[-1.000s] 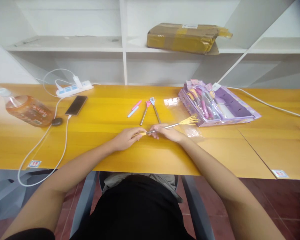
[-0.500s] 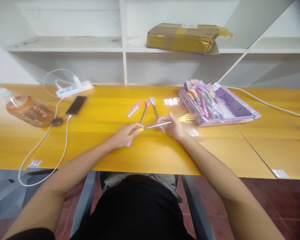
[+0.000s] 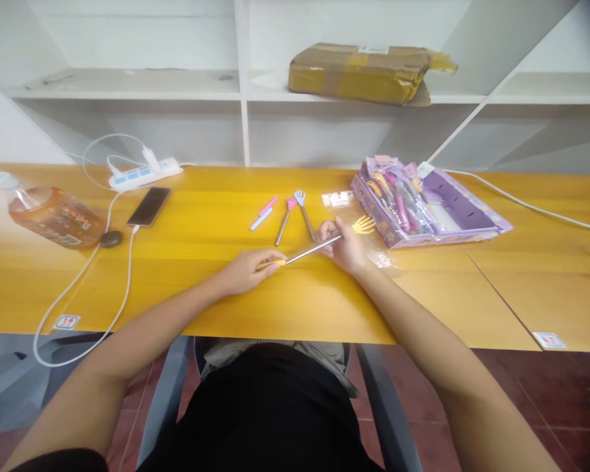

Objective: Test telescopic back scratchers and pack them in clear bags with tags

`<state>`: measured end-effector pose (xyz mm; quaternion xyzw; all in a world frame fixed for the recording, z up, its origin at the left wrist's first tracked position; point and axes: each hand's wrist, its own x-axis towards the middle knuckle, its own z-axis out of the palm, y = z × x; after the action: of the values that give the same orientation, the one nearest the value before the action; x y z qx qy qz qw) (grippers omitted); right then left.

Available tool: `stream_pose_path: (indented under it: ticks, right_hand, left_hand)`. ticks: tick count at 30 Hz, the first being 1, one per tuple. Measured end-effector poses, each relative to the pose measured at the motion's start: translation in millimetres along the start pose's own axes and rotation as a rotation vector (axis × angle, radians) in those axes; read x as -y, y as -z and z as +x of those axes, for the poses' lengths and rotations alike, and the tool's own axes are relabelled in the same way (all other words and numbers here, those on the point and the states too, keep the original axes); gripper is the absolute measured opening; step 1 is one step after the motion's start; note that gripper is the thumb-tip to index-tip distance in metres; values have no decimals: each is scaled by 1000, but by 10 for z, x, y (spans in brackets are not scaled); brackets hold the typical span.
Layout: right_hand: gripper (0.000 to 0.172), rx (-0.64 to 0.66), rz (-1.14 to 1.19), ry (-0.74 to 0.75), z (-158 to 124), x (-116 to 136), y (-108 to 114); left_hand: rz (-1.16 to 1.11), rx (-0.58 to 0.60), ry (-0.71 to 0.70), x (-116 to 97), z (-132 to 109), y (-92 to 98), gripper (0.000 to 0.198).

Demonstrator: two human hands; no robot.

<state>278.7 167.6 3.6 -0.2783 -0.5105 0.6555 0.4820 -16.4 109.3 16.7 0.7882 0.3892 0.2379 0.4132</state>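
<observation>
Between my hands is a yellow back scratcher (image 3: 309, 252) with a metal rod. My left hand (image 3: 248, 270) is closed round its yellow handle, and my right hand (image 3: 345, 246) grips the rod just below the yellow hand-shaped head. Beyond them on the table lie a pink-headed back scratcher (image 3: 286, 219) and a blue-headed one (image 3: 305, 213), their rods bare; the blue one's lower end is near my right fingers. A pink tube (image 3: 268, 206) and a light blue tube (image 3: 261, 219) rest beside them. Under the yellow head is a clear plastic wrapper (image 3: 379, 257).
A purple box (image 3: 476, 203) of wrapped back scratchers stands at the right. Leftward are a phone (image 3: 149, 206), a black earbud-like case (image 3: 111, 239), a power strip (image 3: 147, 174), cables and a large drink bottle (image 3: 59, 216). A taped carton (image 3: 358, 72) sits on the shelf.
My left hand has lowered slightly with the handle, so the yellow back scratcher slants more steeply. The pink-headed scratcher's lower end now shows clear of my left hand.
</observation>
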Motion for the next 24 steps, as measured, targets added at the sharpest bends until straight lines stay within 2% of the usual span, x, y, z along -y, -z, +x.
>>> stream_pose_path:
  ticks: [6, 14, 18, 24]
  right_hand:
    - [65, -43, -75, -13, -13, 25, 1]
    - [71, -2, -89, -23, 5, -28, 20]
    - [78, 5, -110, -17, -9, -20, 0]
    - [77, 16, -88, 3, -26, -14, -19]
  left_hand:
    - [-37, -10, 3, 5, 2, 23, 34]
    - [-1, -27, -3, 14, -10, 32, 33]
    - [35, -104, -28, 12, -12, 10, 39]
    - [127, -216, -83, -1, 2, 2, 37]
